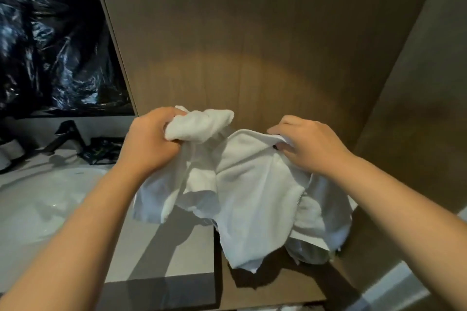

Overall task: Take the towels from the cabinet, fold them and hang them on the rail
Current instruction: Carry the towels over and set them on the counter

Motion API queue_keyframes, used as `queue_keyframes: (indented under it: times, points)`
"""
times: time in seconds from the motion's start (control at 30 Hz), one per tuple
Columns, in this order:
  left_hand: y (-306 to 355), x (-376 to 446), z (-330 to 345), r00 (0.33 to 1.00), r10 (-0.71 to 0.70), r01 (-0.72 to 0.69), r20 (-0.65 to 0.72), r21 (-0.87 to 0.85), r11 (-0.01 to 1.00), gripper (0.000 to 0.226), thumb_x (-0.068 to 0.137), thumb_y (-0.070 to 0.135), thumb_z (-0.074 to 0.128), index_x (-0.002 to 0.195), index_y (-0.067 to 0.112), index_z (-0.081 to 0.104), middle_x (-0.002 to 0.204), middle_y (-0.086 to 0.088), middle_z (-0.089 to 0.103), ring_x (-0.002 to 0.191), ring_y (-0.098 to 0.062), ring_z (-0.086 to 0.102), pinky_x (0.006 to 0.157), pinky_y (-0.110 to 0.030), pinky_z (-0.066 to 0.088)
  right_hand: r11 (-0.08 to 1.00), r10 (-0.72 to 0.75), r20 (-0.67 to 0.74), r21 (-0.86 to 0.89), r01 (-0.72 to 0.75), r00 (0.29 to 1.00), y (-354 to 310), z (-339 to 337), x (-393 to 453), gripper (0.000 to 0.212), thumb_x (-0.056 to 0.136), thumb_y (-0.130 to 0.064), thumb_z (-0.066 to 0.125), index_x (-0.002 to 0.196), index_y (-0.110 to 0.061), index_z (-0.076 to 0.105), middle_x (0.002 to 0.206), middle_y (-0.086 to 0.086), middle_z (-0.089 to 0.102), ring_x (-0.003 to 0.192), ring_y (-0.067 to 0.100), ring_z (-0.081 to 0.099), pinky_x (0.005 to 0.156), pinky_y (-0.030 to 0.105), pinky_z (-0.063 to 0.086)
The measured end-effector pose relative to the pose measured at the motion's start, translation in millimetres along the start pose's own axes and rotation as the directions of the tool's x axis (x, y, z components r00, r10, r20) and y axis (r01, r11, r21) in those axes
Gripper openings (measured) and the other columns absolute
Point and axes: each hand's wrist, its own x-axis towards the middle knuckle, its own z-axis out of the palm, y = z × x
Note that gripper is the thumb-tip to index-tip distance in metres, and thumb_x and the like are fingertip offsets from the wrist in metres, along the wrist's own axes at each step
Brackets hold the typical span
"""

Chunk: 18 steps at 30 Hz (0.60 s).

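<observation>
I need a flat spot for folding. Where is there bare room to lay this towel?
Bare counter lies between the sink and the wooden cabinet. Behind the sink it is crowded: faucet and dark tray.

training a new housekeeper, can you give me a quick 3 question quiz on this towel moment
1. True or false: both hands grip the white towel.
2. Which hand holds a bunched wad of cloth? A) left hand B) right hand C) neither
3. Fill in: to the left of the wooden panel, a white ____ is set in the counter.

Key
1. True: each hand holds part of its upper edge, and the rest hangs crumpled, not yet folded.
2. A: the left hand's fingers are curled round the wad, while the right pinches an edge.
3. sink, with a dark tap behind it.
</observation>
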Motion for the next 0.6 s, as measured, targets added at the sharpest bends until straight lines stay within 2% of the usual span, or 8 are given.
queue_keyframes:
  times: [0.13, 0.2, 0.3, 0.37, 0.43, 0.5, 0.6]
  points:
    - [-33.6, 36.7, -18.7, 0.995, 0.102, -0.1, -0.018, 0.107, 0.989, 0.047, 0.07, -0.005, 0.067, 0.111, 0.016, 0.07, 0.111, -0.004, 0.071, 0.1, -0.031, 0.065, 0.082, -0.038, 0.052, 0.999, 0.041, -0.043, -0.009, -0.041, 0.998, -11.5, 4.1, 30.7, 0.026, 0.094, -0.033, 0.062, 0.119, -0.026, 0.067, 0.11, -0.004, 0.059, 0.087, 0.02, 0.061, 0.074, 0.036, 0.054]
    - [-51.8, 49.1, -21.3, 0.975, 0.22, -0.223, 0.04, 0.251, 0.942, 0.053, 0.062, -0.007, 0.07, 0.11, 0.016, 0.069, 0.108, -0.007, 0.071, 0.097, -0.035, 0.066, 0.071, -0.044, 0.056, 0.998, 0.062, -0.073, -0.022, -0.064, 0.995, -20.5, 7.7, 48.1, 0.026, 0.093, -0.033, 0.064, 0.117, -0.026, 0.068, 0.109, -0.004, 0.059, 0.085, 0.02, 0.061, 0.072, 0.037, 0.055]
    - [-92.1, 60.2, -13.6, 0.92, 0.353, -0.393, 0.171, 0.391, 0.833, 0.055, 0.049, -0.01, 0.076, 0.099, 0.012, 0.071, 0.096, -0.01, 0.07, 0.084, -0.037, 0.065, 0.054, -0.042, 0.055, 0.994, 0.093, -0.096, -0.053, -0.098, 0.991, -35.6, 14.8, 76.5, 0.025, 0.094, -0.03, 0.063, 0.117, -0.025, 0.069, 0.109, -0.002, 0.058, 0.084, 0.021, 0.06, 0.067, 0.031, 0.051]
    - [-129.8, 59.0, 0.9, 0.901, 0.354, -0.429, 0.25, 0.395, 0.812, 0.054, 0.044, -0.011, 0.077, 0.094, 0.01, 0.071, 0.093, -0.011, 0.069, 0.079, -0.036, 0.064, 0.052, -0.04, 0.054, 0.988, 0.132, -0.127, -0.063, -0.141, 0.983, -44.3, 18.5, 96.1, 0.024, 0.094, -0.025, 0.064, 0.117, -0.023, 0.07, 0.109, 0.0, 0.059, 0.083, 0.023, 0.06, 0.065, 0.03, 0.049]
    - [-172.1, 45.6, 22.3, 0.885, 0.327, -0.439, 0.332, 0.36, 0.823, 0.058, 0.04, -0.013, 0.075, 0.093, 0.009, 0.071, 0.095, -0.013, 0.07, 0.077, -0.035, 0.064, 0.051, -0.037, 0.053, 0.98, 0.167, -0.174, -0.074, -0.182, 0.97, -54.2, 21.9, 115.3, 0.023, 0.093, -0.018, 0.065, 0.115, -0.021, 0.071, 0.109, 0.001, 0.059, 0.081, 0.027, 0.062, 0.067, 0.035, 0.053]
    - [-211.5, 24.2, 47.2, 0.867, 0.285, -0.423, 0.408, 0.299, 0.855, 0.067, 0.034, -0.014, 0.075, 0.096, 0.01, 0.072, 0.1, -0.014, 0.071, 0.08, -0.036, 0.068, 0.053, -0.037, 0.056, 0.975, 0.184, -0.221, -0.08, -0.206, 0.958, -65.9, 27.5, 133.0, 0.023, 0.092, -0.012, 0.065, 0.113, -0.019, 0.072, 0.108, 0.003, 0.06, 0.08, 0.031, 0.063, 0.068, 0.042, 0.055]
    - [-250.1, -7.1, 82.4, 0.814, 0.23, -0.39, 0.534, 0.208, 0.897, 0.077, 0.028, -0.005, 0.083, 0.102, 0.014, 0.073, 0.104, -0.013, 0.072, 0.087, -0.034, 0.071, 0.059, -0.038, 0.059, 0.969, 0.198, -0.266, -0.089, -0.229, 0.943, -83.5, 40.5, 149.7, 0.024, 0.089, -0.008, 0.067, 0.111, -0.016, 0.073, 0.105, 0.005, 0.061, 0.074, 0.033, 0.062, 0.063, 0.04, 0.054]
